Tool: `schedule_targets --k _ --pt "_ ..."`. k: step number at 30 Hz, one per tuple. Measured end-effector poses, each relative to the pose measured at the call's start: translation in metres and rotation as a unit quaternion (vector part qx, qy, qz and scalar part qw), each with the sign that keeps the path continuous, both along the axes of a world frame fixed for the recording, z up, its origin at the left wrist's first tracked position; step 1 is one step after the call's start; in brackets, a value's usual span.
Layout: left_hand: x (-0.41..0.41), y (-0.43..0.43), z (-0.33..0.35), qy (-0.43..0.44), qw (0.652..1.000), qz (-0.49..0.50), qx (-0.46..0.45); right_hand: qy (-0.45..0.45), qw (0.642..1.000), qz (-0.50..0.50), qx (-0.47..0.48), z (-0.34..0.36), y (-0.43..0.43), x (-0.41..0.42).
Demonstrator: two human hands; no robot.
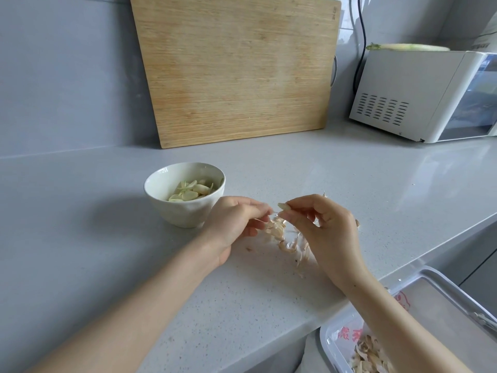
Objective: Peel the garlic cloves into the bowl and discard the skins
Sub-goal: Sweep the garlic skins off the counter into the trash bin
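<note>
Item count: worktop area
Two hands (left hand (234, 222), right hand (328, 230)); one held garlic clove (285, 206); one white bowl (161, 176); one wooden cutting board (236, 68); one white countertop appliance (403, 84); one bin (324, 345); two heaps of garlic skins (279, 232).

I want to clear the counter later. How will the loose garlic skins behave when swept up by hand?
The garlic skins look thin and curled, so they are probably very light and floppy. They lie scattered on the counter, so they may drift or cling rather than slide together.

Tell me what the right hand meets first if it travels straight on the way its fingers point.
Most likely the left hand: the right hand points its pinched garlic clove at those fingertips, close ahead; depth unclear.
</note>
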State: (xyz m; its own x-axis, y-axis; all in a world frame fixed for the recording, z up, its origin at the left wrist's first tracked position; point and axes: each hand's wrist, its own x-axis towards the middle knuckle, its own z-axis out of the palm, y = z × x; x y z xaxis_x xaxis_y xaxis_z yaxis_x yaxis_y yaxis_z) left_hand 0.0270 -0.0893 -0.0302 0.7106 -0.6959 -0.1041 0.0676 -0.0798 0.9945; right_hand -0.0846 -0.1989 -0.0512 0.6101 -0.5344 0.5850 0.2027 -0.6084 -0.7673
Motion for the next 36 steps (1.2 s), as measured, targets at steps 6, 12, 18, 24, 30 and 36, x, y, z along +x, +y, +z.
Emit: schedule_targets --k 6,12,18,24,30,36 --pt "-0.008 -0.001 0.002 0.042 0.995 -0.077 -0.047 0.006 1.000 0.001 -0.013 -0.002 0.000 0.000" --pt "-0.003 -0.002 0.001 0.124 0.988 -0.057 -0.066 0.014 0.996 0.007 -0.084 -0.005 -0.003 0.001" --pt "-0.003 -0.003 0.002 0.124 0.989 -0.051 -0.055 -0.008 0.983 -0.015 -0.183 -0.008 -0.003 0.004" --pt "-0.003 -0.002 0.000 0.091 0.995 -0.022 -0.038 -0.034 0.967 -0.037 -0.250 -0.012 0.000 0.008" --pt "-0.007 -0.004 -0.003 0.027 0.999 0.016 -0.024 -0.044 0.952 -0.065 -0.294 -0.016 -0.001 0.012" --pt "-0.008 -0.004 -0.006 0.017 0.999 0.015 -0.022 -0.053 0.953 -0.071 -0.291 -0.016 -0.002 0.012"
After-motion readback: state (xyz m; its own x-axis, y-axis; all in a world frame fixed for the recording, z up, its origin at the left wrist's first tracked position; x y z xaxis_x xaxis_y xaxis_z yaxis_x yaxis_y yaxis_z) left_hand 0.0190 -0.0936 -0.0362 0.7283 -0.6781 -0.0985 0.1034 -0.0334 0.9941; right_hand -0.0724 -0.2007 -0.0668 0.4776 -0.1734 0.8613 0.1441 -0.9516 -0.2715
